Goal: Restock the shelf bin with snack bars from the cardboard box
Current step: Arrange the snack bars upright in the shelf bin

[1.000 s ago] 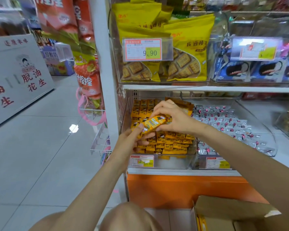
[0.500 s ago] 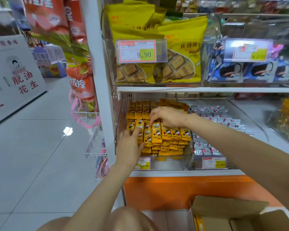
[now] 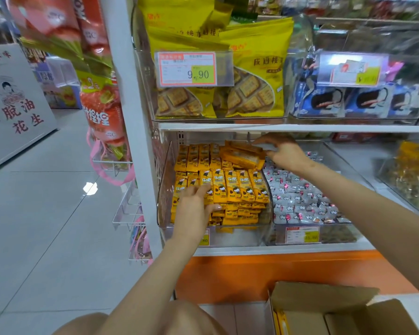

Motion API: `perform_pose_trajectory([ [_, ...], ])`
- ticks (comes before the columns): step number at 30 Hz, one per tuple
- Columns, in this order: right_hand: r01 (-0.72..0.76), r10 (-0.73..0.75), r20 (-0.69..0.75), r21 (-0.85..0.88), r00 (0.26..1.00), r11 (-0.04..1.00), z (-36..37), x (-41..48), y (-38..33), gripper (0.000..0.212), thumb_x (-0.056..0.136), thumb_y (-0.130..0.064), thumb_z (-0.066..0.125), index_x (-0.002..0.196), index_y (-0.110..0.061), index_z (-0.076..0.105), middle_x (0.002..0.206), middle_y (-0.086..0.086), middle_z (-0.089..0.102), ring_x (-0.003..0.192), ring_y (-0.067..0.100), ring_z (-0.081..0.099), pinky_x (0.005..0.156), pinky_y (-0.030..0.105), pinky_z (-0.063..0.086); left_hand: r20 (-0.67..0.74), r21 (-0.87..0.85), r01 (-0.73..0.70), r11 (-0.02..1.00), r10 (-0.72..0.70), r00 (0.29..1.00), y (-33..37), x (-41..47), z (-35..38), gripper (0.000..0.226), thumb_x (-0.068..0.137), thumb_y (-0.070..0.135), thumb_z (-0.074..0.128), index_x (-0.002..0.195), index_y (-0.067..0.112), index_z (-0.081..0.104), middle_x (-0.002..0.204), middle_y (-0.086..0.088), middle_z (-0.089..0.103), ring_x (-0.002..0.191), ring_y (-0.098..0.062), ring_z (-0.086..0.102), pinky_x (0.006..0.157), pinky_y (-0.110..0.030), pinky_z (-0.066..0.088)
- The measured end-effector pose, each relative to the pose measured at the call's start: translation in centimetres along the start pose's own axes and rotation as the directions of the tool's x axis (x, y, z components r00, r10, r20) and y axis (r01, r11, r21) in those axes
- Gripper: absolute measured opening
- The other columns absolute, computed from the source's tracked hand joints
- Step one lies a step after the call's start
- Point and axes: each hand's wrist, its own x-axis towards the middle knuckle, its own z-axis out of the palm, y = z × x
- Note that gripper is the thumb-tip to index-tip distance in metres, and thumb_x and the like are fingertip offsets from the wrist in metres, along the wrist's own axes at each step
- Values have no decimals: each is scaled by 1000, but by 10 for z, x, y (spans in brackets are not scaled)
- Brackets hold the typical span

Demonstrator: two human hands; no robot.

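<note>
Shop shelf (image 3: 276, 250) before me: my left hand (image 3: 194, 209) lies flat on the front snack bars (image 3: 232, 187) in the bin (image 3: 240, 236); my right hand (image 3: 286, 153) touches those at the back, grip unclear. Cardboard box (image 3: 324, 298) below.

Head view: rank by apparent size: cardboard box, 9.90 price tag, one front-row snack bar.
1. cardboard box (nearest the camera and cut off by the frame, so its lead is flattered)
2. 9.90 price tag
3. front-row snack bar

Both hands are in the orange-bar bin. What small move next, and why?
Probably have the right hand turn the skewed orange snack bars at the back of the clear plastic shelf bin into line. They lie crosswise there, while the left hand rests on the tidy front row.
</note>
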Motion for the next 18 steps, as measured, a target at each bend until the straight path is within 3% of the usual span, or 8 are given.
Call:
perform_pose_trajectory([
  [3, -59, 57, 65, 26, 996, 998, 6, -1, 1, 46, 88, -21, 64, 132, -21, 49, 134, 7, 51, 110, 28, 56, 82, 24, 42, -6, 61, -19, 998, 20, 1000, 1, 0, 0, 52, 81, 25, 69, 130, 16, 53, 123, -8, 53, 120, -26, 42, 95, -30, 35],
  [7, -85, 83, 153, 8, 985, 996, 24, 7, 0, 68, 80, -36, 72, 138, -20, 40, 134, 8, 52, 119, 28, 51, 99, 33, 42, 19, 65, -41, 997, 40, 999, -3, 1, -2, 51, 82, 28, 68, 129, 17, 52, 119, -8, 50, 117, -25, 41, 95, -29, 35],
  [9, -92, 99, 128, -53, 987, 994, 31, 12, 0, 71, 77, -39, 74, 137, -20, 41, 133, 8, 52, 118, 28, 51, 99, 40, 43, 32, 73, -44, 996, 42, 999, -4, 1, -5, 53, 83, 36, 65, 130, 18, 51, 120, -8, 49, 117, -25, 40, 94, -30, 34],
  [12, -80, 82, 31, -71, 996, 994, 31, 18, -3, 66, 73, -35, 77, 130, -20, 48, 126, 7, 56, 113, 26, 54, 92, 30, 45, -9, 75, -35, 997, 36, 999, -6, 2, -14, 54, 83, 39, 64, 130, 17, 49, 123, -7, 47, 117, -23, 39, 92, -29, 35],
  [15, -49, 53, -26, 143, 998, 989, 21, 12, -14, 56, 74, -26, 78, 125, -20, 54, 116, -3, 58, 105, 16, 56, 82, 21, 40, -107, 65, -80, 995, 87, 991, -6, 5, -23, 49, 83, 31, 67, 126, 13, 52, 121, -6, 49, 114, -24, 44, 90, -31, 38],
  [18, -20, -22, 116, 346, 993, 938, 6, -4, -28, 40, 80, -20, 73, 116, -28, 57, 115, -4, 58, 105, 16, 56, 78, 20, 43, -211, 87, -207, 975, 221, 952, -6, 6, -29, 52, 80, 21, 71, 128, 14, 51, 122, -6, 50, 113, -22, 46, 90, -32, 42],
])
